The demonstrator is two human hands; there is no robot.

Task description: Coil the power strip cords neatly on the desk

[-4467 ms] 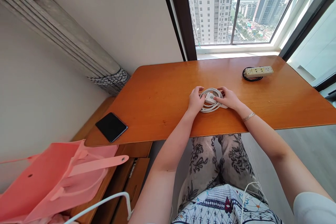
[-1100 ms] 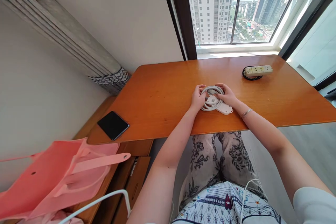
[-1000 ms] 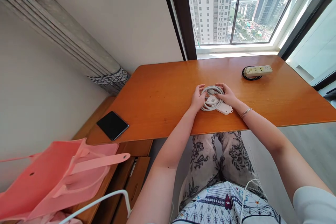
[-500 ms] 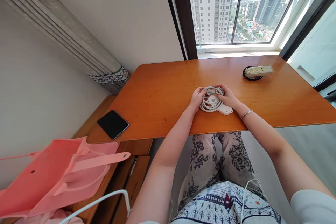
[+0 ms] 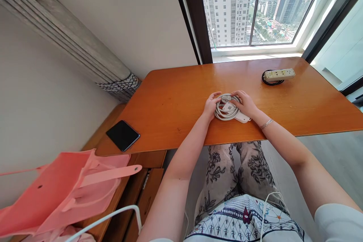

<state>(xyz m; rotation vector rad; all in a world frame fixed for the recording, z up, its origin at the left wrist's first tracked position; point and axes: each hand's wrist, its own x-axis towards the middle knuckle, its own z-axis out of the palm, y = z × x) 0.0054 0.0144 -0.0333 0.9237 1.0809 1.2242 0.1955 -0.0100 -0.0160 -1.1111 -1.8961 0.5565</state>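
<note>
A coiled white power cord [image 5: 222, 115] rests on the orange-brown wooden table [image 5: 176, 94] near its front edge. My left hand [image 5: 211, 106] grips the left side of the coil, fingers curled round the loops. On the upper right of the coil, the fingers of my right hand [image 5: 244, 104] are closed around the loops near the plug end. A flat white piece [image 5: 242, 117], seemingly the end of a power strip, sticks out from under the coil beneath my right hand. The loops partly hide it.
A cream power strip [image 5: 280, 74] with a black cord lies at the back right of the table. On the left lies a black tablet [image 5: 123, 135]. Beside the table's left end is a pink bag [image 5: 65, 189] over wooden drawers. A window [image 5: 261, 15] stands behind.
Both hands stay at the coil with only slight finger shifts; my right fingers have moved a little over its upper right. The view has tilted slightly.
</note>
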